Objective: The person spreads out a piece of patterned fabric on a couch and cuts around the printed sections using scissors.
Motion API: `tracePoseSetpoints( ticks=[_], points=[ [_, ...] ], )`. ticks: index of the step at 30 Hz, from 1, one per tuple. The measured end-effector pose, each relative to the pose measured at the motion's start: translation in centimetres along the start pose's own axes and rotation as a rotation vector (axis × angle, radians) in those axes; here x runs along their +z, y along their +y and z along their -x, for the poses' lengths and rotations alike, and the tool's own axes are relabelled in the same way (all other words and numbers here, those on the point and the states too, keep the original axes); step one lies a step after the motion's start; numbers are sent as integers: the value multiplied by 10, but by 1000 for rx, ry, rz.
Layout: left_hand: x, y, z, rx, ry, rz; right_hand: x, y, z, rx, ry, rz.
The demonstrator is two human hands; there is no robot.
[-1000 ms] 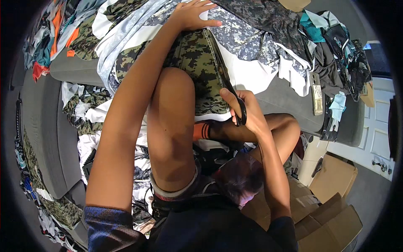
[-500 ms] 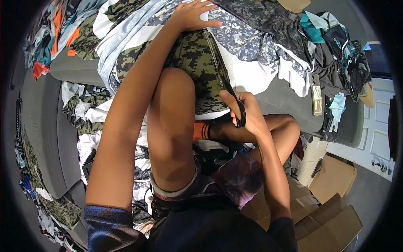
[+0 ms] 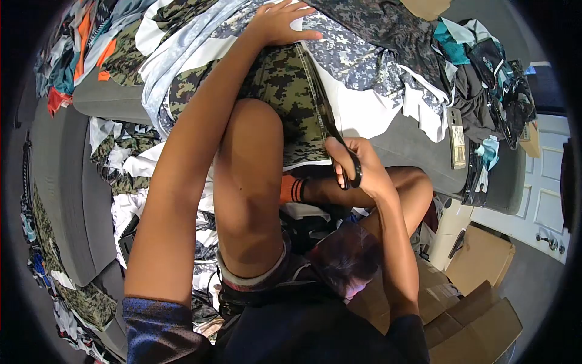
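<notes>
My left hand (image 3: 282,23) lies flat with spread fingers on printed cloth at the top of the view. Below it, green camouflage fabric (image 3: 282,91) with a white edge drapes over the seat beside my raised knee. My right hand (image 3: 361,164) grips the black handles of a pair of scissors (image 3: 321,103). Their long blades point up along the right edge of the green fabric, the tips close to my left thumb. Grey camouflage fabric (image 3: 345,60) with white borders spreads just right of the blades.
Piled clothes (image 3: 79,48) cover the sofa's left end. Dark and teal garments (image 3: 485,60) are heaped at the right. A grey packet (image 3: 456,138) rests on the grey sofa (image 3: 400,151). Open cardboard boxes (image 3: 479,261) stand lower right, near a white door (image 3: 533,188). Cloth lies below the sofa.
My right hand has shifted slightly right and down with the scissors, and the blades look a little further apart. My left hand stays in place on the cloth.
</notes>
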State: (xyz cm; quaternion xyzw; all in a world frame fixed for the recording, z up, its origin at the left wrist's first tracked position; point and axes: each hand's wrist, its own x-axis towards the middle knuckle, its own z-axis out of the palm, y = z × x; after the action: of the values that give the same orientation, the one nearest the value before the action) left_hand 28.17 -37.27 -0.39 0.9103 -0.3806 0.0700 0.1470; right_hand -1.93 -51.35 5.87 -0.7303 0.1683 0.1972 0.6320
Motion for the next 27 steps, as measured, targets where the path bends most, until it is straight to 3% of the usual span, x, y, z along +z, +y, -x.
tracePoseSetpoints(
  ticks=[3,7,27],
  points=[
    [7,-6,2,-1,119,-108,0,-3,-1,54,-25,-123],
    [-54,20,8,-41,-182,212,-4,-13,-13,35,-53,1],
    [-29,10,-2,15,-81,82,4,-20,-25,29,57,75]
  ],
)
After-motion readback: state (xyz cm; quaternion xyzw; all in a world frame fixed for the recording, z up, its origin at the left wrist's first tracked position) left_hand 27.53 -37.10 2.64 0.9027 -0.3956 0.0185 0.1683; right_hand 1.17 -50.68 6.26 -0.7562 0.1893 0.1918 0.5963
